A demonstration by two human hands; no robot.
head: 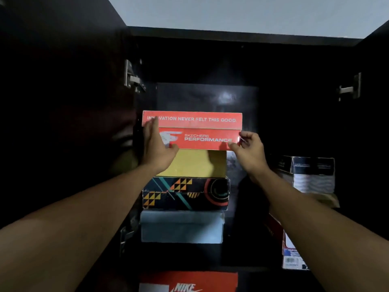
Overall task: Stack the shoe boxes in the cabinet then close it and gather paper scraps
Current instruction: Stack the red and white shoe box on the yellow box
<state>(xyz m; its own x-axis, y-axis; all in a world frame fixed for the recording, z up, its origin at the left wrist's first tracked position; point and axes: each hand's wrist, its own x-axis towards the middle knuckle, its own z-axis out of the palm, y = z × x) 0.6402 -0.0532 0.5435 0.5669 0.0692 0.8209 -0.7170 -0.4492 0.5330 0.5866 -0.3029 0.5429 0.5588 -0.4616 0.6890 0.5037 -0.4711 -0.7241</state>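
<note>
A red Skechers shoe box (200, 131) sits at the top of a stack inside the dark cabinet (294, 66). Under it lie a yellow box (197, 164), a black patterned box (187, 193) and a pale grey-blue box (182, 227). My left hand (157, 148) lies flat against the red box's left end, fingers spread upward. At the lower right corner of that box, my right hand (250, 148) pinches it between thumb and fingers. Both forearms reach up from the bottom of the view.
Both cabinet doors stand open, with hinges at the left (132, 77) and right (349, 88). A dark and white box (311, 175) and a red and white box (292, 249) stand at the right. A red Nike box (189, 281) lies on the shelf below.
</note>
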